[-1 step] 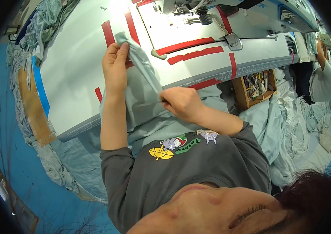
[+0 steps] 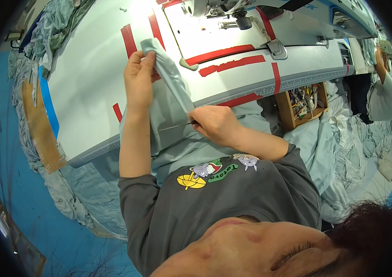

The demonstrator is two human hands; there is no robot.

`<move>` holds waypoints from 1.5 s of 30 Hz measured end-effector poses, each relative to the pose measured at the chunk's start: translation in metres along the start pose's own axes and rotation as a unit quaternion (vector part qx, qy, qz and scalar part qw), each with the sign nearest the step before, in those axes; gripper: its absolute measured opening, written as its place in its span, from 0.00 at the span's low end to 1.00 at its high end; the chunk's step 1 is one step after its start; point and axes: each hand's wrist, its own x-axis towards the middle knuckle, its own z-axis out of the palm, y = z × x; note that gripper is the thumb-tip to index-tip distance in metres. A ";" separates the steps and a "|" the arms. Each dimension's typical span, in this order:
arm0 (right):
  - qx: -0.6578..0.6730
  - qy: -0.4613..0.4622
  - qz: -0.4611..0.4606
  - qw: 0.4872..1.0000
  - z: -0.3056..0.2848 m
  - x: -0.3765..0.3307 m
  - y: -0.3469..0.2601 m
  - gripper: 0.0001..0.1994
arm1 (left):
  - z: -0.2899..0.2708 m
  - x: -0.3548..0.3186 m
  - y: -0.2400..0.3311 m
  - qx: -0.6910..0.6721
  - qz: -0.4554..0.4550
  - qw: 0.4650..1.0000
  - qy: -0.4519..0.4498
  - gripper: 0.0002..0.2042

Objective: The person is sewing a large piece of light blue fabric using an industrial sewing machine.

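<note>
A folded strip of pale green fabric (image 2: pixel 173 78) is stretched slantwise between my hands above the table edge. My left hand (image 2: pixel 139 76) pinches its upper end between thumb and fingers, a short tip sticking out beyond them. Its lower end meets my right hand (image 2: pixel 216 123), which is closed in a fist. From that fist a thin metal tool (image 2: pixel 175 126) with a dark end points left over the cloth; its exact kind does not show. More of the same fabric hangs down across my lap.
A sewing machine (image 2: pixel 233 14) stands at the far side of the white table (image 2: pixel 85 101), which bears red tape strips (image 2: pixel 233 66) and a ruler edge. Below the table is a wooden drawer (image 2: pixel 288 113) of small tools. Fabric heaps (image 2: pixel 339 161) lie right; another person's arm (image 2: pixel 380 64) shows beyond.
My left hand and the strip's upper end have shifted slightly right. The thin tool at my right fist now shows clearly.
</note>
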 end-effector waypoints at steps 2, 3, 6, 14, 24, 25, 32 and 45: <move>-0.008 -0.018 0.003 1.000 0.001 -0.004 0.000 0.13 | -0.002 0.005 -0.002 0.010 -0.070 0.997 0.027 0.11; -0.003 -0.019 0.005 1.000 0.002 -0.005 0.000 0.13 | -0.003 0.007 -0.003 0.006 -0.033 0.999 0.018 0.11; 0.002 -0.011 0.013 1.000 0.002 -0.001 0.004 0.13 | -0.003 0.006 0.000 -0.049 -0.051 0.998 0.004 0.20; -0.002 0.040 0.004 0.999 0.008 0.016 0.005 0.14 | 0.009 -0.027 0.016 0.411 -0.018 0.906 -0.102 0.20; -0.013 0.027 -0.042 0.999 0.031 0.008 -0.006 0.16 | -0.007 -0.017 -0.005 0.050 -0.143 0.988 -0.028 0.10; -0.015 0.017 -0.046 0.999 0.033 0.006 -0.006 0.15 | -0.009 -0.018 -0.006 0.034 -0.113 0.992 -0.051 0.10; -0.028 -0.026 -0.057 0.998 0.029 0.003 -0.004 0.14 | -0.013 -0.017 -0.012 0.017 -0.089 0.993 -0.076 0.10; 0.238 0.007 0.187 0.953 -0.017 0.077 0.034 0.13 | -0.002 -0.014 -0.004 0.060 -0.064 0.994 -0.063 0.11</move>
